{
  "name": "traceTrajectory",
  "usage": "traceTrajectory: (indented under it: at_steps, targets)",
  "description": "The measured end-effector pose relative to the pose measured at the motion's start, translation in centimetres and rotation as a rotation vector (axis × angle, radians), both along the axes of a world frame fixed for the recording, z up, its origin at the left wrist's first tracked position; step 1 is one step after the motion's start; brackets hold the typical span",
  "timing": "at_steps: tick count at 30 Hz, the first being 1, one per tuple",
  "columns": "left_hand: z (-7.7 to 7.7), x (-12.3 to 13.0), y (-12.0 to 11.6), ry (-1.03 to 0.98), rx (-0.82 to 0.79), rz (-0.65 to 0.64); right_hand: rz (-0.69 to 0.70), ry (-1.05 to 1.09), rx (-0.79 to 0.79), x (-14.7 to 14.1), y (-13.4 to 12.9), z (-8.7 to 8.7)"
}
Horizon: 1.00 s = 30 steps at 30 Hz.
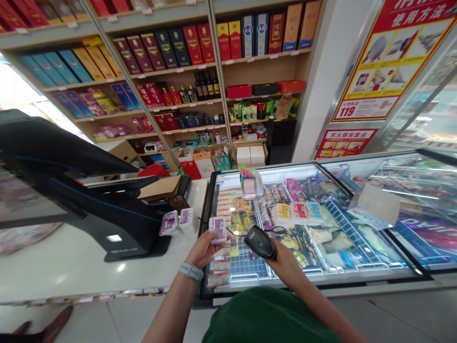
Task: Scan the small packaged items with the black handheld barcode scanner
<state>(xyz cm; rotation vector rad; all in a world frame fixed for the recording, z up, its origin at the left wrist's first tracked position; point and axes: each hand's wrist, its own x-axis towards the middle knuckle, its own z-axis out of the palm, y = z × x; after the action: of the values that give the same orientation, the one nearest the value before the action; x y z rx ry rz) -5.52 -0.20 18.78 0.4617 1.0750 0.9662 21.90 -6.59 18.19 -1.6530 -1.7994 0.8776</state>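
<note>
My left hand (204,248) is closed on a small purple-and-white pack (218,230), holding it over the left end of the glass-topped freezer. In my right hand (280,257) is a black barcode scanner (260,242), pointed up and to the left, a short way right of the pack. A thin dark cord runs near the scanner. Similar purple packs (169,222) sit in stacks on the white counter left of my left hand. Packs with yellow, red and blue labels (299,211) lie in a row on the freezer glass.
A black checkout terminal (132,233) stands on the white counter (89,281) at left. The freezer (357,281) spans the right side, with an open carton (378,205) on its glass. Shelves of boxed bottles (167,50) line the back. At lower left, a person's shoe (59,324) shows.
</note>
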Motion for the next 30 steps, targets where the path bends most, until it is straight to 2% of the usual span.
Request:
traceTrajectory:
  at_steps: [6, 11, 16, 22, 30]
  targets:
    - [-0.2, 0.3, 0.8, 0.248, 0.124, -0.027, 0.009, -0.034, -0.019, -0.2, -0.1, 0.1]
    - [-0.6, 0.4, 1.8, 0.345, 0.192, -0.042, 0.005, -0.051, -0.031, -0.4, -0.1, 0.7]
    - [-1.1, 0.7, 2.7, 0.371, 0.252, -0.061, 0.021, -0.025, 0.012, -0.4, 0.5, 1.5]
    - [-1.6, 1.3, 3.9, 0.388, 0.314, -0.095, 0.009, -0.122, 0.042, -0.7, 2.6, 2.1]
    - [-0.9, 1.8, 4.6, 0.405, 0.392, -0.044, 0.018, -0.117, 0.060, -1.3, 3.4, 2.3]
